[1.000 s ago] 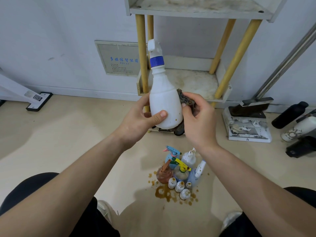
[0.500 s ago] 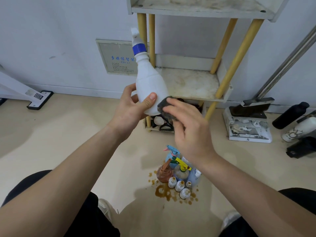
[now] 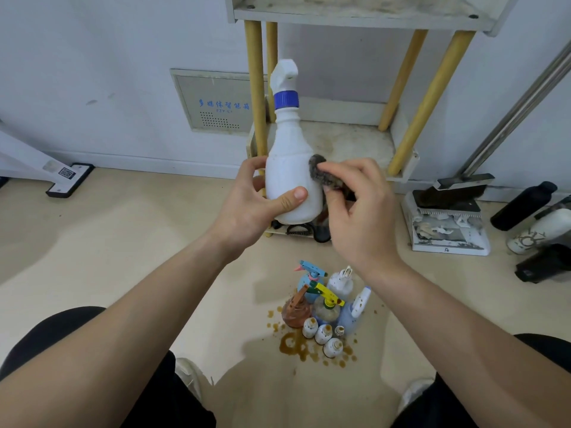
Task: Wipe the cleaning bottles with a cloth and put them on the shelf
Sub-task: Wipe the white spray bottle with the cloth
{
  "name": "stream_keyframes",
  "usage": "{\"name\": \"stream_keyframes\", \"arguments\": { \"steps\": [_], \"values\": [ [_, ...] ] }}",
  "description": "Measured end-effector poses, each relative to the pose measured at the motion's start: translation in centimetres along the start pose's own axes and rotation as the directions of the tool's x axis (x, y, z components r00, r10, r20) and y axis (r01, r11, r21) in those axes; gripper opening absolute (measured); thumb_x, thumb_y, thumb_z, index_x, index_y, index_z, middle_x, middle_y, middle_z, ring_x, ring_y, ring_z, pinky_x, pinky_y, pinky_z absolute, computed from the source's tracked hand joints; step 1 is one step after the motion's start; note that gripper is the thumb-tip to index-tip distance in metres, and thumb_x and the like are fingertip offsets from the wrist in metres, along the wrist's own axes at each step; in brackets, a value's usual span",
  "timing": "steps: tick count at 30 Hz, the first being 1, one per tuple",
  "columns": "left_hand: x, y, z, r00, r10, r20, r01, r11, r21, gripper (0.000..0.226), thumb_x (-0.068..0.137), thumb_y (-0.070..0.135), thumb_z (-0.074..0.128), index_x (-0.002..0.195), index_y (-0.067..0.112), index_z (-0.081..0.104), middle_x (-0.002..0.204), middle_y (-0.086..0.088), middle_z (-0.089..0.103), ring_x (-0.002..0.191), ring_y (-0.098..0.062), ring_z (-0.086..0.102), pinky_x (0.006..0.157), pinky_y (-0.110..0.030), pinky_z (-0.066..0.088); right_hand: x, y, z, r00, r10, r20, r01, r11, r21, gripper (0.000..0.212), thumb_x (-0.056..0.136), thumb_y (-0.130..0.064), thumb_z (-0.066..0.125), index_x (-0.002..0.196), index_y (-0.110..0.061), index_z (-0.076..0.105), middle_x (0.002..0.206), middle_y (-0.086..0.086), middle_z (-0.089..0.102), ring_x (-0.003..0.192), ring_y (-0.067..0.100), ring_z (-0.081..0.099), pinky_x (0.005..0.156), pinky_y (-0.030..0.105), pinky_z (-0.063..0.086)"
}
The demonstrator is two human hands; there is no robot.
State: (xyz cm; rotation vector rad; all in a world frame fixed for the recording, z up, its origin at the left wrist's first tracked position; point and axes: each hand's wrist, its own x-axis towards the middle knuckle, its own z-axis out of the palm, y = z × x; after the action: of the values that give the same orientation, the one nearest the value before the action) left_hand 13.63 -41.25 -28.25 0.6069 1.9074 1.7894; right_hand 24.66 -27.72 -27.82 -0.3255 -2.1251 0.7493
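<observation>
The left hand [image 3: 250, 208] gripped the white spray bottle [image 3: 290, 168] upright in front of the shelf [image 3: 355, 143], thumb across its belly and fingers [image 3: 256, 163] wrapped behind. The right hand [image 3: 358, 211] pinched a dark cloth [image 3: 324, 177] against the bottle's right side, so the wiping step looked to be in hand. Next would likely come turning the bottle to reach unwiped faces, then setting it on the shelf (the lower board sat bare and stained). More bottles [image 3: 324, 307] waited on the floor amid a brown spill [image 3: 293, 347].

Dustpan [image 3: 448, 223] with brush, black bottle [image 3: 523, 205] right; wall panel [image 3: 216, 101]; brown spill [image 3: 296, 347], perhaps sauce.
</observation>
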Motion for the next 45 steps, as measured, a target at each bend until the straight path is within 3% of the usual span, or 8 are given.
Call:
{"name": "stream_keyframes", "arguments": {
  "steps": [4,6,14,22,26,34,39,45],
  "values": [
    [0.3,-0.2,-1.0,0.999,0.011,-0.039,-0.009,0.998,0.062,0.098,0.053,0.057,0.087,0.138,0.030,0.044,0.127,0.001,0.062,0.105,-0.013,0.070,0.082,-0.034,0.060,-1.5,0.0,0.4,0.991,-0.051,0.123,0.050,0.999,0.017,0.035,0.086,0.007,0.061,0.114,-0.009,0.074,0.104,0.001,0.059,0.096,0.011,0.056,0.084,0.012,0.043],
    [0.3,-0.2,-1.1,0.999,0.015,-0.034,-0.012,0.995,0.103,0.103,0.054,0.058,0.090,0.141,0.030,0.043,0.130,0.007,0.060,0.110,-0.010,0.067,0.084,-0.031,0.059,-1.2,0.2,0.3,0.991,-0.038,0.125,0.036,0.999,0.018,0.034,0.087,0.007,0.062,0.113,-0.009,0.074,0.104,-0.002,0.058,0.095,0.005,0.053,0.084,0.008,0.040],
    [-0.8,-0.6,1.3,0.998,0.048,0.028,-0.051,0.992,0.114,0.085,0.065,0.040,0.085,0.138,0.019,0.047,0.119,0.014,0.061,0.104,0.010,0.061,0.082,-0.016,0.054,-0.2,0.3,0.6,0.980,0.188,0.065,-0.192,0.979,0.063,0.031,0.093,-0.006,0.062,0.121,-0.018,0.071,0.111,-0.004,0.063,0.100,0.000,0.055,0.088,0.005,0.039],
    [-0.7,-0.9,-0.2,0.975,0.024,0.219,-0.048,0.993,0.108,0.071,0.076,0.029,0.079,0.140,0.038,0.051,0.126,-0.002,0.068,0.114,-0.024,0.065,0.085,-0.032,0.055,0.1,1.0,0.8,0.957,0.271,0.102,-0.275,0.961,0.034,0.044,0.096,-0.004,0.054,0.136,-0.017,0.064,0.116,-0.008,0.060,0.107,0.006,0.056,0.090,0.007,0.040],
    [-0.6,-0.8,-0.2,0.967,0.029,0.253,-0.040,0.998,0.039,0.076,0.081,0.021,0.077,0.146,0.041,0.043,0.127,-0.005,0.069,0.116,-0.024,0.066,0.099,-0.041,0.055,0.1,0.9,0.9,0.951,0.297,0.092,-0.304,0.950,0.076,0.043,0.096,-0.005,0.056,0.136,-0.019,0.064,0.115,-0.011,0.059,0.107,0.003,0.055,0.092,0.011,0.043],
    [-0.7,-0.4,0.2,0.972,0.092,0.214,-0.091,0.996,-0.014,0.080,0.079,0.019,0.078,0.147,0.041,0.042,0.133,-0.006,0.064,0.119,-0.020,0.064,0.090,-0.031,0.057,0.4,0.8,0.8,0.946,0.319,0.065,-0.325,0.938,0.120,0.041,0.097,-0.005,0.057,0.134,-0.021,0.065,0.112,-0.016,0.058,0.107,0.000,0.056,0.094,0.014,0.044],
    [-0.9,-0.3,0.5,0.978,0.147,0.150,-0.150,0.989,0.010,0.076,0.083,0.010,0.082,0.127,0.060,0.045,0.129,0.004,0.064,0.120,-0.017,0.062,0.083,-0.026,0.058,-0.2,0.3,0.7,0.970,0.241,-0.021,-0.239,0.969,0.070,0.039,0.095,-0.003,0.058,0.129,-0.018,0.069,0.104,-0.012,0.056,0.097,0.004,0.057,0.084,0.015,0.045],
    [-0.5,-0.1,-0.3,0.985,0.139,0.097,-0.141,0.990,0.013,0.080,0.083,0.010,0.082,0.140,0.052,0.044,0.126,-0.002,0.067,0.115,-0.018,0.067,0.088,-0.033,0.060,-2.7,-1.2,1.2,0.995,-0.095,0.014,0.096,0.993,-0.075,0.036,0.093,-0.007,0.048,0.117,-0.012,0.074,0.102,0.002,0.064,0.092,0.026,0.059,0.074,0.031,0.047]
  ]
}}
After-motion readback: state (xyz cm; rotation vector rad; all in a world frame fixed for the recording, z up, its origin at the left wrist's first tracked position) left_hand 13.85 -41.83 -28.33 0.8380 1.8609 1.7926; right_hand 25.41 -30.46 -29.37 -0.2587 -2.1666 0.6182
